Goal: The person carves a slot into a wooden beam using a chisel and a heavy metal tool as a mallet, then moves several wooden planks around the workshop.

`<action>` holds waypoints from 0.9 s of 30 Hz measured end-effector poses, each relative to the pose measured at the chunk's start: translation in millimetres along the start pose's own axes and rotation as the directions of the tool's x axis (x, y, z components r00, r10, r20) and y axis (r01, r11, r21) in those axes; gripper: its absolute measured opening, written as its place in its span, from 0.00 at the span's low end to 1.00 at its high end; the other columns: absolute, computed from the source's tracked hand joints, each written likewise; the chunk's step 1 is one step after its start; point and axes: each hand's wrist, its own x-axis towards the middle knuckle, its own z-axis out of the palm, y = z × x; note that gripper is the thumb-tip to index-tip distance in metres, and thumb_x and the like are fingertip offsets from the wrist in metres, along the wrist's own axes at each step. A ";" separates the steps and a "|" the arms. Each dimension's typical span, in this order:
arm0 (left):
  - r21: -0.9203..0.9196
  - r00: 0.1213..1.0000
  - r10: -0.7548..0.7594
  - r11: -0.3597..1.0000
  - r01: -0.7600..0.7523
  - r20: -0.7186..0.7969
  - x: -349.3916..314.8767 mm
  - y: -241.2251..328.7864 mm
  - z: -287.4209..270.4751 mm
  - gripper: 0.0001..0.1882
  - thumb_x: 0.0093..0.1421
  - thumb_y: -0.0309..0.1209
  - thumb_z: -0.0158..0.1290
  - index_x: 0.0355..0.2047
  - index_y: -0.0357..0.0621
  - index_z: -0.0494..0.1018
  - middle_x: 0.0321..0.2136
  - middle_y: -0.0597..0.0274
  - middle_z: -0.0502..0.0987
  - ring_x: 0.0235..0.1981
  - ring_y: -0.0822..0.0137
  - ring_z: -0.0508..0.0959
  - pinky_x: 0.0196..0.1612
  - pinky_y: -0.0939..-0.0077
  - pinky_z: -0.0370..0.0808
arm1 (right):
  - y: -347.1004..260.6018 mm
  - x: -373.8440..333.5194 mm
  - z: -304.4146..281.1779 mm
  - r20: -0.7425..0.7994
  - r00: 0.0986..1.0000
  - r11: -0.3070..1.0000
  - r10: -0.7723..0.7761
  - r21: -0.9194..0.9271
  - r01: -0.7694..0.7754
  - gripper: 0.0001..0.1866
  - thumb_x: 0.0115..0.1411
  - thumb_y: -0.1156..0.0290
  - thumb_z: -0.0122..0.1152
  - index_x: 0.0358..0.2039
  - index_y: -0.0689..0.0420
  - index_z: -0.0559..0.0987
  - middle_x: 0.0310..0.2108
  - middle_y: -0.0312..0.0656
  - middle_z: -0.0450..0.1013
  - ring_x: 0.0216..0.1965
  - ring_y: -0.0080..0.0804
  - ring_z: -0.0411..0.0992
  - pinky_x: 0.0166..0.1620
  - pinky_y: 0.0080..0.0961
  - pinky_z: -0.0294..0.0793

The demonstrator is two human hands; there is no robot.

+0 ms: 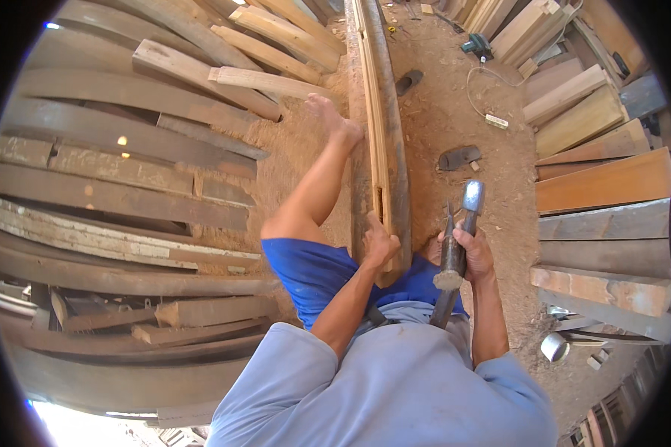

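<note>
A long, pale wooden strip (373, 112) with a narrow slot cut near its close end lies along a thick, worn wooden beam (401, 171). My left hand (381, 244) is closed on the strip's near end, with fingertips just below the slot. On the right, above my lap, my right hand (477, 252) grips two tools together. One is a hammer (472, 197) with a shiny metal face turned up and a dark handle slanting down. The other is a chisel (452, 253), its narrow tip pointing away and its flattened, frayed handle end towards me.
Stacked planks (127, 141) fill the left side, and more boards (604, 179) lean along the right. On the dirt floor are dark sandals (458, 157), a white power strip (496, 121) with its cord, and a green power tool (477, 46). My bare foot (335, 123) rests beside the beam.
</note>
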 end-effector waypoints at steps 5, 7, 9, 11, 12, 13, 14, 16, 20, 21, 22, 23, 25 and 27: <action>0.038 0.997 -0.069 0.997 0.070 -0.027 -0.5 -2.7 6.1 0.48 0.52 0.28 0.54 0.70 0.38 0.43 0.48 0.25 0.75 0.51 0.29 0.76 0.58 0.47 0.73 | 5.3 -20.2 21.6 0.004 0.997 0.997 -0.074 -0.002 0.074 0.12 0.64 0.60 0.64 0.37 0.53 0.73 0.33 0.42 0.79 0.27 0.21 0.75 0.31 0.21 0.77; 0.043 0.997 -0.071 0.996 0.073 -0.042 -3.8 0.5 6.5 0.47 0.52 0.29 0.54 0.69 0.37 0.44 0.48 0.25 0.75 0.51 0.32 0.77 0.57 0.48 0.73 | 3.3 -25.1 25.9 0.032 0.996 0.994 -0.081 -0.067 0.083 0.12 0.64 0.59 0.63 0.38 0.53 0.73 0.32 0.42 0.79 0.28 0.21 0.75 0.32 0.21 0.77; 0.054 0.996 -0.075 0.996 0.078 -0.046 -5.0 0.6 5.8 0.47 0.52 0.29 0.55 0.69 0.36 0.44 0.48 0.26 0.75 0.51 0.33 0.77 0.57 0.49 0.74 | -2.4 -29.2 33.8 0.058 0.995 0.990 -0.075 -0.113 0.081 0.12 0.65 0.59 0.62 0.38 0.53 0.73 0.32 0.42 0.79 0.29 0.22 0.75 0.33 0.21 0.76; 0.071 0.996 -0.081 0.994 0.083 -0.038 -4.5 -0.6 6.4 0.49 0.52 0.28 0.56 0.71 0.36 0.43 0.50 0.29 0.76 0.53 0.35 0.77 0.58 0.51 0.74 | -8.1 -32.7 47.0 0.082 0.995 0.988 -0.057 -0.139 0.068 0.13 0.65 0.58 0.62 0.38 0.53 0.73 0.32 0.43 0.79 0.29 0.22 0.74 0.33 0.21 0.75; 0.053 0.996 -0.091 0.994 0.092 -0.021 -5.7 0.8 5.8 0.49 0.52 0.28 0.56 0.71 0.36 0.43 0.49 0.29 0.76 0.53 0.35 0.77 0.57 0.51 0.74 | -7.7 -33.2 49.3 0.085 0.995 0.986 -0.048 -0.155 0.061 0.13 0.64 0.58 0.62 0.39 0.53 0.73 0.32 0.43 0.79 0.29 0.22 0.74 0.33 0.21 0.75; 0.036 0.995 -0.100 0.994 0.100 -0.004 -6.9 3.2 5.1 0.49 0.52 0.28 0.55 0.71 0.35 0.43 0.49 0.29 0.76 0.52 0.36 0.78 0.57 0.51 0.75 | -7.7 -33.3 51.0 0.087 0.995 0.984 -0.040 -0.170 0.054 0.13 0.64 0.58 0.62 0.39 0.54 0.73 0.32 0.43 0.79 0.29 0.22 0.74 0.33 0.21 0.74; 0.022 0.996 -0.089 0.996 0.089 0.012 -7.3 4.5 4.8 0.49 0.51 0.27 0.55 0.71 0.35 0.43 0.49 0.29 0.76 0.52 0.36 0.78 0.56 0.50 0.75 | -7.6 -33.3 52.6 0.088 0.996 0.981 -0.033 -0.185 0.048 0.13 0.64 0.58 0.62 0.40 0.54 0.73 0.32 0.43 0.79 0.29 0.22 0.74 0.32 0.20 0.74; -0.005 0.998 -0.051 0.999 0.052 0.039 -7.6 2.4 2.9 0.49 0.51 0.26 0.55 0.71 0.34 0.43 0.48 0.28 0.76 0.51 0.36 0.78 0.55 0.50 0.76 | -1.7 -34.7 59.1 0.085 0.996 0.981 -0.035 -0.187 0.051 0.13 0.63 0.60 0.63 0.39 0.54 0.72 0.31 0.45 0.79 0.27 0.24 0.74 0.30 0.23 0.76; -0.041 1.000 0.010 0.999 -0.009 0.030 8.9 -20.2 15.1 0.50 0.49 0.25 0.56 0.70 0.32 0.42 0.47 0.27 0.76 0.48 0.33 0.78 0.52 0.49 0.77 | -1.7 -32.4 66.8 0.056 0.998 0.976 -0.039 -0.212 0.050 0.14 0.62 0.59 0.64 0.37 0.54 0.73 0.29 0.44 0.79 0.24 0.25 0.74 0.28 0.26 0.76; -0.053 0.999 0.015 0.998 -0.012 0.044 7.1 -17.6 10.9 0.50 0.49 0.25 0.56 0.70 0.31 0.43 0.48 0.27 0.75 0.49 0.32 0.78 0.53 0.49 0.76 | -2.8 -30.6 67.6 0.038 0.998 0.977 -0.045 -0.208 0.051 0.14 0.62 0.59 0.64 0.37 0.54 0.74 0.29 0.43 0.79 0.24 0.25 0.74 0.28 0.26 0.75; -0.075 0.997 0.005 0.997 0.001 0.082 5.7 -16.2 5.2 0.50 0.49 0.25 0.58 0.69 0.31 0.43 0.50 0.26 0.74 0.51 0.31 0.76 0.55 0.48 0.74 | -2.1 -25.2 63.3 0.040 0.998 0.976 -0.044 -0.210 0.051 0.14 0.62 0.58 0.64 0.38 0.54 0.74 0.29 0.42 0.79 0.25 0.24 0.74 0.30 0.25 0.75; -0.096 0.993 -0.005 0.995 0.016 0.119 3.7 -14.0 0.7 0.51 0.49 0.25 0.59 0.69 0.31 0.44 0.52 0.25 0.72 0.54 0.30 0.74 0.58 0.46 0.72 | -0.6 -17.2 55.0 0.043 0.998 0.976 -0.043 -0.212 0.051 0.14 0.63 0.57 0.63 0.39 0.54 0.74 0.30 0.42 0.79 0.27 0.24 0.75 0.31 0.24 0.75; 0.075 0.927 0.319 0.948 -0.310 -0.196 -15.6 -11.7 1.8 0.51 0.48 0.26 0.62 0.68 0.31 0.46 0.57 0.24 0.67 0.60 0.29 0.68 0.64 0.43 0.64 | 0.8 -5.4 45.4 0.029 0.999 0.977 -0.039 -0.207 0.044 0.15 0.63 0.56 0.63 0.40 0.55 0.75 0.30 0.41 0.79 0.28 0.24 0.75 0.33 0.23 0.76; 0.094 0.737 0.602 0.790 -0.606 -0.307 -31.4 5.8 -10.4 0.49 0.46 0.27 0.64 0.66 0.32 0.50 0.61 0.24 0.61 0.64 0.29 0.61 0.68 0.40 0.56 | 0.5 4.4 42.0 -0.004 0.999 0.982 -0.039 -0.186 0.037 0.16 0.63 0.56 0.64 0.41 0.55 0.76 0.30 0.41 0.79 0.29 0.24 0.75 0.34 0.24 0.77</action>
